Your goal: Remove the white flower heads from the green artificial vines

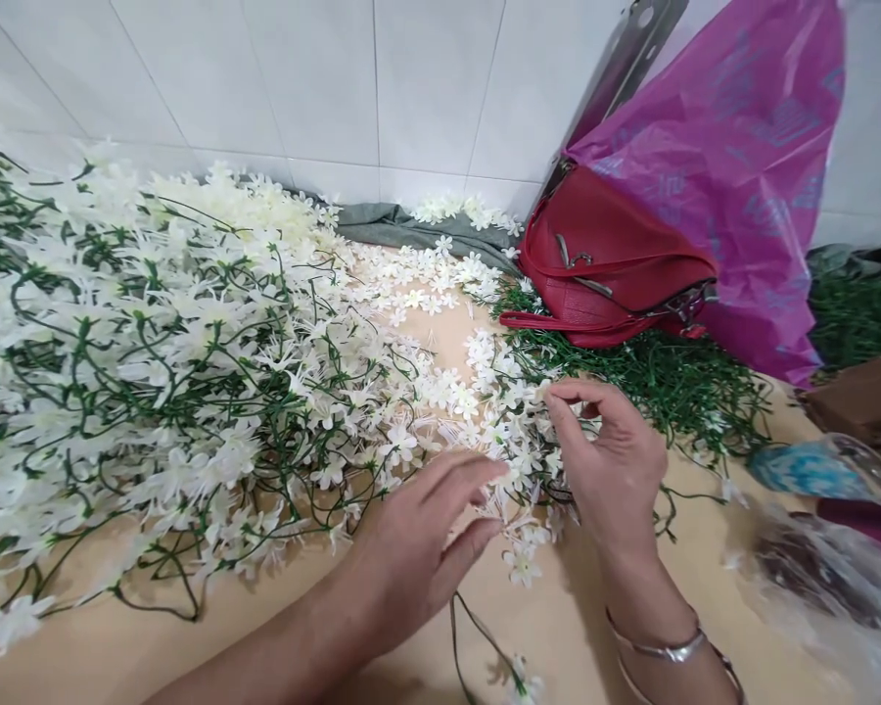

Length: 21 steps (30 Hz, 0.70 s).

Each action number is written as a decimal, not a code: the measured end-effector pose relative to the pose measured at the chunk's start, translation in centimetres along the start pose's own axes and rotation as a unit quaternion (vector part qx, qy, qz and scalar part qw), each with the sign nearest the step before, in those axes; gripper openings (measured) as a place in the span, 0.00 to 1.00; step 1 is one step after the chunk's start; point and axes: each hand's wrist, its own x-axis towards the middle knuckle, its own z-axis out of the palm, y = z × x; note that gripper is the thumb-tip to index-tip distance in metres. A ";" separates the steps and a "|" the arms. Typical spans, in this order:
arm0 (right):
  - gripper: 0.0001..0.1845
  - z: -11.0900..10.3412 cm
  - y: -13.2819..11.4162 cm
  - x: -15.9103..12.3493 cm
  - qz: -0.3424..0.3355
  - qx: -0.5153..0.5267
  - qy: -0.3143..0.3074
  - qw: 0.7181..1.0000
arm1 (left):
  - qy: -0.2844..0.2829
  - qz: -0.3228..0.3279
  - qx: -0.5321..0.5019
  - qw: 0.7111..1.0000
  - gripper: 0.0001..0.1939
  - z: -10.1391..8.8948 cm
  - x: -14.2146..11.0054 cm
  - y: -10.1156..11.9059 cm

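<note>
My right hand (pixel 613 455) pinches a small white artificial flower (pixel 541 392) between thumb and forefinger, over a pile of loose white blossoms (pixel 495 421). To its left, my left hand (pixel 433 529) has thumb and forefinger apart, its other fingers curled partly out of sight. From under that palm a green artificial flower stem (pixel 485 632) hangs down, ending in a white blossom near the bottom edge; the grip on it is hidden. A large heap of white artificial flowers on green stems (pixel 168 362) fills the left side.
Behind my right hand, a red handbag (pixel 609 255) rests on green stems (pixel 675 392), beside a pink plastic bag (pixel 749 166). A blue-patterned cup (pixel 814 468) lies at right, above a clear plastic bag (pixel 829 578). Grey cloth (pixel 403 225) runs along the tiled wall (pixel 440 88).
</note>
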 end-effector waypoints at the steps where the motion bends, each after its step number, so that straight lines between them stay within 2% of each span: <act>1: 0.04 0.0 -0.6 -0.2 -0.015 0.030 -0.023 0.999 | 0.045 -0.016 -0.017 0.999 0.22 0.0 0.1 -0.2; 3: 0.07 0.1 -1.6 -0.8 -0.060 0.086 -0.099 0.990 | 0.120 -0.027 -0.035 0.992 0.26 -0.1 0.4 -0.7; 5: 0.09 0.4 -2.5 -1.4 -0.103 0.126 -0.167 0.972 | 0.157 -0.018 -0.037 0.987 0.23 -0.2 0.6 -1.1; 7: 0.11 0.7 -3.1 -1.9 -0.120 0.155 -0.201 0.960 | 0.173 -0.009 -0.031 0.984 0.15 -0.4 0.8 -1.4; 10: 0.11 0.9 -3.5 -2.3 -0.095 0.177 -0.207 0.957 | 0.186 -0.034 -0.031 0.981 0.08 -0.7 0.9 -1.5; 13: 0.08 0.7 -3.4 -1.9 -0.064 0.141 -0.189 0.970 | 0.190 -0.117 -0.087 0.971 0.03 -0.9 0.8 -1.5; 15: 0.07 0.5 -3.2 -1.5 -0.088 0.102 -0.205 0.969 | 0.188 -0.176 -0.147 0.955 0.02 -0.9 0.8 -1.6; 18: 0.07 0.1 -2.7 -1.0 -0.159 0.051 -0.306 0.937 | 0.193 -0.234 -0.213 0.929 0.07 -0.8 0.8 -1.7; 21: 0.10 -0.2 -2.5 -0.9 -0.186 -0.026 -0.396 0.899 | 0.205 -0.261 -0.262 0.906 0.09 -0.7 0.9 -1.9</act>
